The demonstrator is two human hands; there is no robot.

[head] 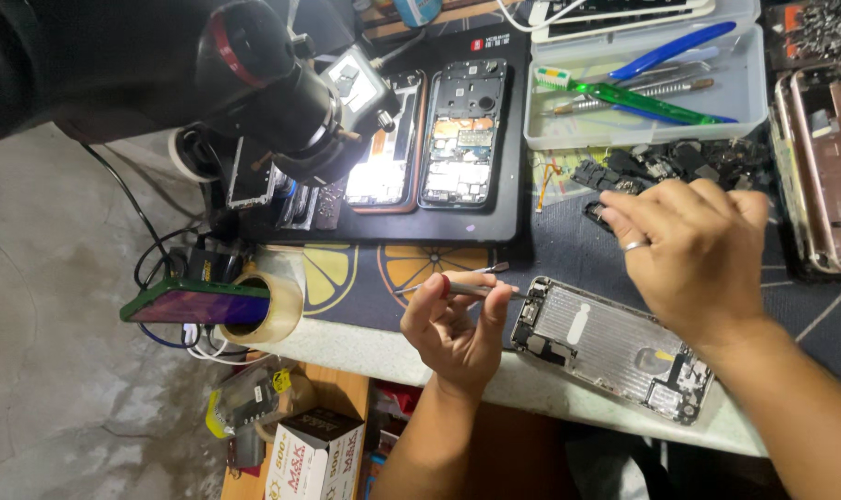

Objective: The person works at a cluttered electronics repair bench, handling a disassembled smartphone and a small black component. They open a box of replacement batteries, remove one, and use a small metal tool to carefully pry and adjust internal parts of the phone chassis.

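The opened phone housing (615,347) lies flat and slanted at the near edge of the bench, its bare metal inside turned up, and everything else is best placed from it. Just to its left, the left hand (458,329) pinches a slim metal tool (458,288) between thumb and fingertips, the fingers closed on the shaft so that the tip points toward the housing's upper left corner; held low and nearly level like this, the tip can stay steady on small parts. Above the housing, the right hand (694,250), with a ring on one finger, hovers with its fingers bent and loosely gathered, holding nothing that I can make out; whether the fingertips touch the pile of small dark parts (666,167) beyond the housing I cannot tell. Farther up from the housing sits a clear tray (749,93) with tweezers and a green toothbrush, kept within reach. Up and to the left of the housing, two more opened phones (430,134) lie on a dark mat under a microscope (282,93). Well to the left, a tape roll (268,306) props a phone with a purple screen (198,304) on its side.
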